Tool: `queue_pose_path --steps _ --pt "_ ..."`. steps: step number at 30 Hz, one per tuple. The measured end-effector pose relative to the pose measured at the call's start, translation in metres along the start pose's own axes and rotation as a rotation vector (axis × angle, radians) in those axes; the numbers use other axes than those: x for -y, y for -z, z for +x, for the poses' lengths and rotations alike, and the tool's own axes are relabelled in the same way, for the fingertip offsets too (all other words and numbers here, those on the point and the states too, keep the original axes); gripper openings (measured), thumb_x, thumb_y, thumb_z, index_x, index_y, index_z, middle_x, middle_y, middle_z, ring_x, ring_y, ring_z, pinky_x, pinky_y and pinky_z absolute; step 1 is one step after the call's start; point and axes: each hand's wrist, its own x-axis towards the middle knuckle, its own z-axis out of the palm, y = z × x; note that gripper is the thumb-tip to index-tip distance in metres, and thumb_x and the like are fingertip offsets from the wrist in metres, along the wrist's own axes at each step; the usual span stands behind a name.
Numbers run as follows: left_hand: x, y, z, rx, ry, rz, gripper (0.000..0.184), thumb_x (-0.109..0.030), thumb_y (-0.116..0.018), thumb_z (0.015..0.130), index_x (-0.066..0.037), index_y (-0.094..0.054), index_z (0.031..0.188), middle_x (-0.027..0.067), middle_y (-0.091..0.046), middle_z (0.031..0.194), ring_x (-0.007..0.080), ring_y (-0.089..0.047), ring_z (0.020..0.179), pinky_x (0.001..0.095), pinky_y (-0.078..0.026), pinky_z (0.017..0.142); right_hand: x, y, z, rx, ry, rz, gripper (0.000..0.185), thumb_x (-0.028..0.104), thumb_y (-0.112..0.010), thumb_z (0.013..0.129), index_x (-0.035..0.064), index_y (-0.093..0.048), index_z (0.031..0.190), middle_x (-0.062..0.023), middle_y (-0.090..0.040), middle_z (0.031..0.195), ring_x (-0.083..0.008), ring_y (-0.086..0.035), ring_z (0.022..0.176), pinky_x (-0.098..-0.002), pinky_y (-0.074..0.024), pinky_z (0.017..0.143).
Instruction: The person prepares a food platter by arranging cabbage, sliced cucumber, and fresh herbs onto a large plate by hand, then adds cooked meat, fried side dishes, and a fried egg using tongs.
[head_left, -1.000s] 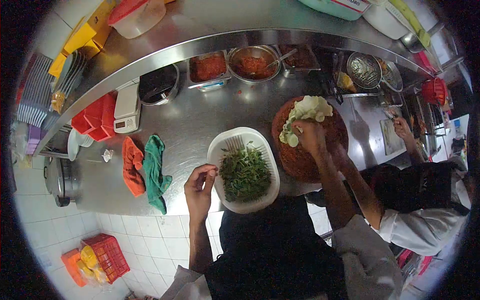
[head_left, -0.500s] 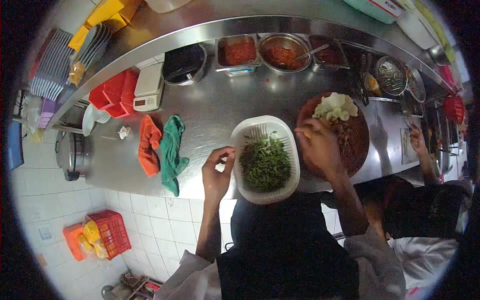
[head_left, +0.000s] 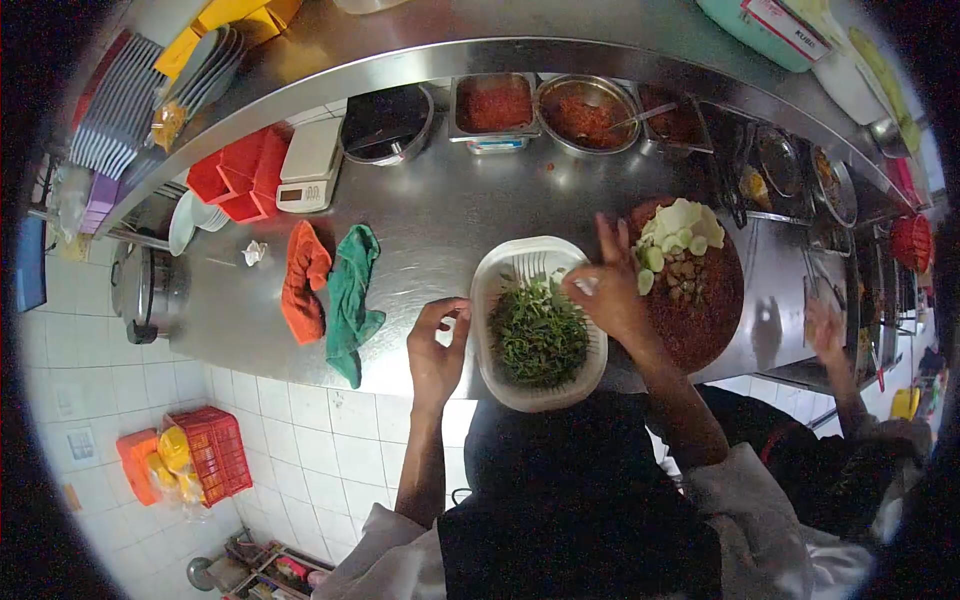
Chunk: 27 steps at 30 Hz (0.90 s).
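The white basket (head_left: 480, 325), well filled with green leaves (head_left: 540, 335), sits between the left hand (head_left: 436, 352), curled at its rim, grip unclear, and the right hand (head_left: 618, 302), pinched over it — beside a red platter (head_left: 705, 330) already bearing cucumber slices (head_left: 652, 260), no such leaves visible.

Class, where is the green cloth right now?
In the head view, the green cloth lies on the steel counter, left of the white basket, directly beside the orange cloth.

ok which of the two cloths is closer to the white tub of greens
The green cloth, lying between the orange cloth and the white tub.
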Motion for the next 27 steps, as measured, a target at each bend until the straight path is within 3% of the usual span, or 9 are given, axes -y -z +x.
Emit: queue_pose_path --steps 2,3,7,10,15,17,21,23,27 --pt "-0.007 -0.01 0.003 0.086 -0.021 0.009 0.016 -0.001 -0.064 0.086 -0.005 -0.067 0.101 0.0089 -0.067 0.096 0.0206 -0.065 0.086 0.0315 -0.051 0.075 -0.02 -0.001 -0.009 0.022 -0.313 0.753 0.008 0.019 -0.077 0.077 0.0144 -0.075 0.083 -0.0216 -0.041 0.146 -0.0363 -0.028 0.142 -0.0447 -0.0308 0.11" --pt "-0.009 -0.018 0.008 0.119 -0.078 0.027 0.018 0.001 -0.064 0.085 -0.005 -0.067 0.102 0.0097 -0.067 0.096 0.0228 -0.065 0.085 0.0317 -0.052 0.074 -0.021 0.005 -0.014 -0.005 -0.381 0.665 0.018 0.024 -0.076 0.081 0.013 -0.075 0.095 -0.0175 -0.058 0.131 -0.0284 -0.048 0.129 -0.0349 -0.0413 0.1" --pt "0.002 -0.051 0.023 0.224 -0.336 0.406 0.015 -0.011 -0.063 0.087 -0.01 -0.068 0.102 0.0107 -0.067 0.101 0.0266 -0.062 0.097 0.0448 -0.044 0.089 -0.02 0.025 -0.035 -0.017 -0.787 1.408 0.039 0.029 -0.074 0.084 0.005 -0.065 0.113 -0.0011 -0.065 0.11 -0.014 -0.058 0.1 -0.0304 -0.0449 0.083" --pt "0.025 -0.065 0.031 0.28 -0.535 0.729 0.017 -0.018 -0.06 0.087 -0.014 -0.07 0.1 0.0073 -0.068 0.102 0.023 -0.057 0.107 0.0537 -0.031 0.098 -0.033 0.021 -0.053 -0.038 -0.822 1.84 0.025 0.018 -0.065 0.091 0.0049 -0.064 0.113 -0.0018 -0.065 0.099 -0.0142 -0.061 0.088 -0.0289 -0.0482 0.076" --pt "0.026 -0.056 0.036 0.474 -0.492 0.845 0.021 -0.014 -0.06 0.084 -0.017 -0.071 0.101 0.0022 -0.069 0.098 0.0207 -0.058 0.105 0.0529 -0.027 0.1 -0.075 0.022 -0.083 -0.263 -0.722 1.296 0.031 0.024 -0.07 0.086 0.006 -0.064 0.11 -0.0021 -0.064 0.105 -0.0195 -0.059 0.101 -0.0349 -0.0469 0.085" --pt "0.017 -0.049 0.033 0.478 -0.46 0.793 0.021 -0.013 -0.06 0.084 -0.017 -0.071 0.101 0.002 -0.07 0.098 0.0196 -0.059 0.104 0.0522 -0.027 0.1 -0.107 0.026 -0.089 -0.339 -0.794 0.868 0.021 0.013 -0.064 0.091 0.0011 -0.065 0.108 -0.004 -0.067 0.085 -0.0127 -0.063 0.076 -0.0282 -0.0508 0.067" --pt "0.007 -0.041 0.03 0.364 -0.415 0.653 0.02 -0.011 -0.064 0.082 -0.017 -0.072 0.099 0.0017 -0.07 0.097 0.0189 -0.06 0.101 0.0494 -0.025 0.101 -0.154 -0.002 -0.108 -0.583 -0.639 1.106 0.021 0.017 -0.064 0.089 0.0036 -0.064 0.106 -0.0094 -0.066 0.107 -0.0232 -0.062 0.099 -0.0353 -0.0507 0.088" --pt "0.012 -0.039 0.03 0.318 -0.37 0.617 0.018 -0.011 -0.067 0.083 -0.016 -0.072 0.099 0.0017 -0.07 0.098 0.0191 -0.061 0.099 0.0474 -0.024 0.102 -0.162 -0.005 -0.091 -0.528 -0.482 0.675 0.021 0.013 -0.07 0.087 -0.0026 -0.068 0.101 -0.0066 -0.069 0.085 -0.0128 -0.065 0.079 -0.0282 -0.0524 0.07" --pt "0.016 -0.037 0.025 0.326 -0.361 0.629 0.015 -0.013 -0.067 0.085 -0.016 -0.072 0.099 0.001 -0.07 0.098 0.0175 -0.061 0.099 0.046 -0.024 0.102 -0.153 -0.017 -0.06 -0.527 -0.403 1.344 0.021 0.013 -0.071 0.086 -0.0008 -0.068 0.101 -0.0073 -0.07 0.088 -0.0135 -0.066 0.081 -0.0277 -0.0525 0.073"
